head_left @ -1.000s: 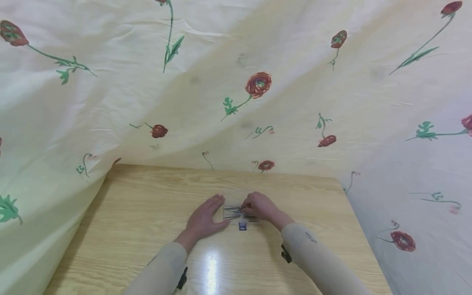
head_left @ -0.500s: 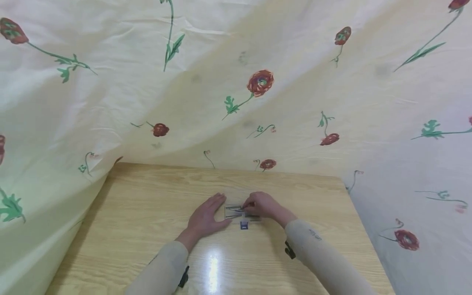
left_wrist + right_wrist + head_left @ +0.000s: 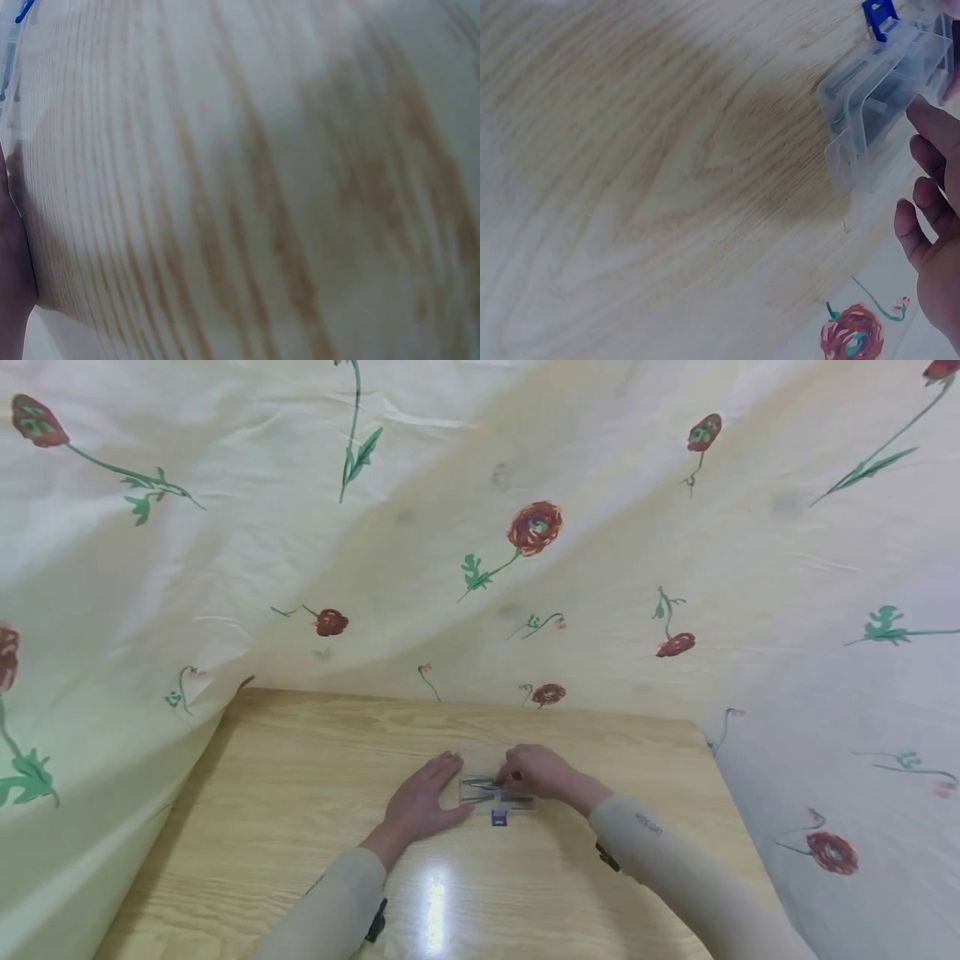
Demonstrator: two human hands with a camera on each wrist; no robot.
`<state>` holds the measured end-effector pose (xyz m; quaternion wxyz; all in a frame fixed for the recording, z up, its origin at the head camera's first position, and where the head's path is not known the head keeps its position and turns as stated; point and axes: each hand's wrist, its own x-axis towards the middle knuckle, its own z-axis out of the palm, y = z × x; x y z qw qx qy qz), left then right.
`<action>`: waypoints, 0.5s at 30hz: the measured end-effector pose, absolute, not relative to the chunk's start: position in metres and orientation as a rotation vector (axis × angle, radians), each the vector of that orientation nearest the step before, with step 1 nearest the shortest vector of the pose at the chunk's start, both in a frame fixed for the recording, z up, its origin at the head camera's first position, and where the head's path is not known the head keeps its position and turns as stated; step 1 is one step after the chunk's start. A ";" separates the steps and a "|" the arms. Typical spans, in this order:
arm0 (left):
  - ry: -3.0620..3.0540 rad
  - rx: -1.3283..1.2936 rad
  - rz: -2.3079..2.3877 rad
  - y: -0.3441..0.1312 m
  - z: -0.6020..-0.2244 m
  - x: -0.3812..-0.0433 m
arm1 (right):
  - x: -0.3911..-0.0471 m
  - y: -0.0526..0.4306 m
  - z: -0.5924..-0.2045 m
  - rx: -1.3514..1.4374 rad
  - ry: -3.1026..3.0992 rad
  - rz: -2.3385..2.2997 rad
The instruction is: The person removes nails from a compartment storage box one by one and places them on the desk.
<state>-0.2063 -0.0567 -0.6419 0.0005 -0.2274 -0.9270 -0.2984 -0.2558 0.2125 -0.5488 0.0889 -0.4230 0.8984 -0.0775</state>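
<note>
A small clear plastic box (image 3: 462, 800) with compartments lies between the hands, a blue latch (image 3: 499, 818) at its near edge. Slim dark and silvery metal pieces (image 3: 480, 799) lie in its compartments; their kind is too small to tell. My left hand (image 3: 420, 802) rests flat by the left side, fingers straight, thumb near the front corner. My right hand (image 3: 542, 770) reaches over the box with curled fingers and pinches the end of a slim metal piece. In the right wrist view, the index finger (image 3: 936, 124) dips into the box (image 3: 855, 112) and the fingertips' hold is hidden.
The box sits on a light wood-grain table (image 3: 315, 777). Pale cloth (image 3: 420, 552) printed with red flowers hangs behind and along both sides. A bright light reflection falls on the tabletop nearer the person.
The view has shifted slightly. The right hand has lifted a little up and away from the box's front, with its forearm shifted right. The left hand stays in place.
</note>
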 end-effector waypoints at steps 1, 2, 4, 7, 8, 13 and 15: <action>-2.912 -0.716 -0.936 -0.057 -0.642 -0.206 | -0.257 0.212 -0.550 -1.276 2.666 -0.211; -2.907 -0.719 -0.940 -0.056 -0.642 -0.206 | -0.258 0.212 -0.551 -1.295 2.661 -0.193; -2.909 -0.719 -0.936 -0.057 -0.642 -0.206 | -0.261 0.212 -0.552 -1.325 2.650 -0.173; -2.924 -0.713 -0.915 -0.057 -0.642 -0.207 | -0.263 0.212 -0.553 -1.389 2.640 -0.143; -2.924 -0.713 -0.917 -0.057 -0.642 -0.207 | -0.263 0.212 -0.553 -1.416 2.638 -0.130; -2.916 -0.723 -0.920 -0.058 -0.643 -0.208 | -0.265 0.213 -0.552 -1.562 2.619 -0.075; -2.901 -0.730 -0.920 -0.058 -0.644 -0.208 | -0.266 0.213 -0.553 -1.610 2.608 -0.065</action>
